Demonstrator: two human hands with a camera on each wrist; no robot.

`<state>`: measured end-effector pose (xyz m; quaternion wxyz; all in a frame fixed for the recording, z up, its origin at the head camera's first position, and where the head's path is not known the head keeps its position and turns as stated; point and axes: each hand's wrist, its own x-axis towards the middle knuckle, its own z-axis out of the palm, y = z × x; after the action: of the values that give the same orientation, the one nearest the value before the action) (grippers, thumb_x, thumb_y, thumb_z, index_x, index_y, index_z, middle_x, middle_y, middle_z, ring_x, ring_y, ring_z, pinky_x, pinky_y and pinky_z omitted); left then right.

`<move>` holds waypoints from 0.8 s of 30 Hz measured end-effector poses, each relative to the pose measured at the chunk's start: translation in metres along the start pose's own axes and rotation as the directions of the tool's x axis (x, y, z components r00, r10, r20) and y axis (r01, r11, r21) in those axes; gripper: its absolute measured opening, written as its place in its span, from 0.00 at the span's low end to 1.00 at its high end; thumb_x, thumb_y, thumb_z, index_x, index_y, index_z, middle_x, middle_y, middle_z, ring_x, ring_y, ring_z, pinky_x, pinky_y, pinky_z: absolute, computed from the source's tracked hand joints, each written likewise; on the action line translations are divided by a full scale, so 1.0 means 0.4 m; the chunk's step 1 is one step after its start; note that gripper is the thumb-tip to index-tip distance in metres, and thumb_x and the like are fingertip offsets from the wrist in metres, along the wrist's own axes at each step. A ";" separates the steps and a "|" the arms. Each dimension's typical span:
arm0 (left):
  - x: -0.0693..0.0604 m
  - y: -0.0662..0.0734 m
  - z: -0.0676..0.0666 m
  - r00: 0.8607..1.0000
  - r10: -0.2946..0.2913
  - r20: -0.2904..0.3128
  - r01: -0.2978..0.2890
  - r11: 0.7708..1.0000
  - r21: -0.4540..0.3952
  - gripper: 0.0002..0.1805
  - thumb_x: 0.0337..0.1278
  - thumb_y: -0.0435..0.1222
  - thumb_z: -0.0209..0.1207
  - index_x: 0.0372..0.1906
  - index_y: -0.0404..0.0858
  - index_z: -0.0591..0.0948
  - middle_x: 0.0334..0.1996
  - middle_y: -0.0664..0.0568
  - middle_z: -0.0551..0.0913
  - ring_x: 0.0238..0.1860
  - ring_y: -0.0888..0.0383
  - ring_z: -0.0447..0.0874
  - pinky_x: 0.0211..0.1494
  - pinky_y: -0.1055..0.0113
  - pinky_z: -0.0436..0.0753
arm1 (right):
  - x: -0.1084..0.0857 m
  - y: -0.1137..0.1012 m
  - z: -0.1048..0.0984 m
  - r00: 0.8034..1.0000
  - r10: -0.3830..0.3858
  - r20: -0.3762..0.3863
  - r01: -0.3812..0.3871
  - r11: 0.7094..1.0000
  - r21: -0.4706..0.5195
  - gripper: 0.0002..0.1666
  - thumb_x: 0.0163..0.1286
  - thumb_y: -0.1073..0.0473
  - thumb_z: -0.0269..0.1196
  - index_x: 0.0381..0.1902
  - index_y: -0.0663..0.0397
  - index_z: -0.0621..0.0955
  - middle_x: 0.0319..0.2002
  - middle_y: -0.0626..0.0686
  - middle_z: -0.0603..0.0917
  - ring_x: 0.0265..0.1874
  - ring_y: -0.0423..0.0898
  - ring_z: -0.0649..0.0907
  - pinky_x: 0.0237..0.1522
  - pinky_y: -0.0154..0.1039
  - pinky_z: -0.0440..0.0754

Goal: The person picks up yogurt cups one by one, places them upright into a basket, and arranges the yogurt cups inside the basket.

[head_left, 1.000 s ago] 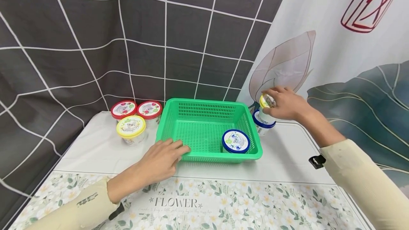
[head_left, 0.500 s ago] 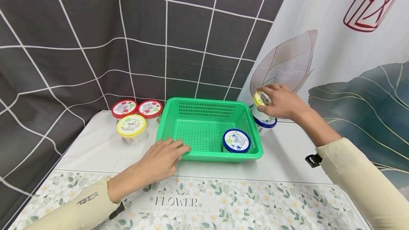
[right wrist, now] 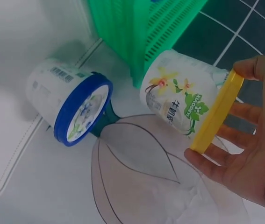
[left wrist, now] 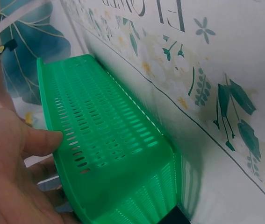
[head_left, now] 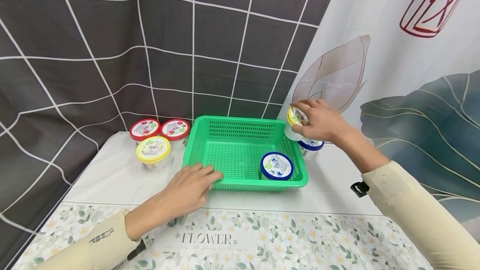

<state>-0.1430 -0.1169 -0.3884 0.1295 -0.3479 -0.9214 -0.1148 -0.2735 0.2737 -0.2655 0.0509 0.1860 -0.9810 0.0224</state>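
Observation:
My right hand [head_left: 320,121] grips a yellow-lidded tub [right wrist: 183,93] by its lid, thumb and fingers on opposite sides. It holds the tub raised at the right end of the green basket [head_left: 245,183]. A blue-lidded tub [right wrist: 83,106] stands on the table just beyond that end, partly covered by the held tub in the head view. My left hand [head_left: 193,188] holds the basket's near rim, with the thumb [left wrist: 43,141] outside and the fingers behind the rim. Inside the basket, another blue-lidded tub [head_left: 276,166] sits at the near right corner.
Left of the basket stand two red-lidded tubs [head_left: 145,128] and a yellow-lidded tub [head_left: 153,149], close together. A dark grid-patterned curtain [head_left: 161,53] hangs behind, with a pale printed cloth [head_left: 390,66] at right. A floral mat [head_left: 240,245] covers the table's front.
My right hand has carried the yellow-lidded tub leftward, from above the blue-lidded tub to the basket's right end. The left hand and basket have stayed in place.

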 end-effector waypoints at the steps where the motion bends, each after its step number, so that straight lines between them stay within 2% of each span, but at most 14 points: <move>1: 0.001 0.001 -0.001 1.000 -0.001 0.001 0.001 1.000 -0.001 0.18 0.72 0.29 0.65 0.60 0.46 0.89 0.46 0.55 0.88 0.40 0.55 0.78 0.43 0.58 0.80 | 0.001 -0.001 0.003 1.000 -0.004 -0.005 0.004 1.000 0.002 0.44 0.75 0.41 0.62 0.85 0.47 0.73 0.83 0.67 0.71 0.77 0.73 0.73 0.67 0.78 0.81; 6: 0.004 0.002 -0.006 1.000 0.005 0.004 -0.005 1.000 0.005 0.17 0.73 0.29 0.65 0.60 0.46 0.89 0.45 0.55 0.88 0.39 0.55 0.76 0.41 0.61 0.78 | 0.004 -0.006 0.015 0.999 -0.026 -0.025 0.027 0.999 0.020 0.43 0.74 0.42 0.62 0.84 0.47 0.74 0.83 0.66 0.73 0.74 0.72 0.76 0.64 0.76 0.83; 14: 0.000 0.000 -0.008 1.000 0.016 0.017 -0.016 1.000 0.013 0.18 0.70 0.27 0.65 0.59 0.47 0.88 0.42 0.56 0.85 0.35 0.57 0.70 0.35 0.66 0.70 | 0.013 -0.023 0.040 0.996 -0.083 -0.029 0.084 0.996 0.037 0.44 0.75 0.41 0.61 0.85 0.46 0.73 0.83 0.66 0.72 0.75 0.72 0.75 0.63 0.76 0.85; 24: 0.001 -0.001 -0.010 0.999 0.029 0.020 -0.030 0.999 0.014 0.19 0.69 0.27 0.64 0.59 0.47 0.87 0.42 0.55 0.85 0.35 0.57 0.70 0.35 0.66 0.69 | 0.016 -0.037 0.076 0.989 -0.140 -0.048 0.142 0.989 0.049 0.44 0.74 0.42 0.63 0.84 0.47 0.75 0.81 0.63 0.75 0.76 0.69 0.75 0.61 0.72 0.87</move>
<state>-0.1431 -0.1179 -0.3847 0.1245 -0.3616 -0.9182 -0.1029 -0.2769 0.2557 -0.2947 0.0692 0.2556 -0.9631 0.0484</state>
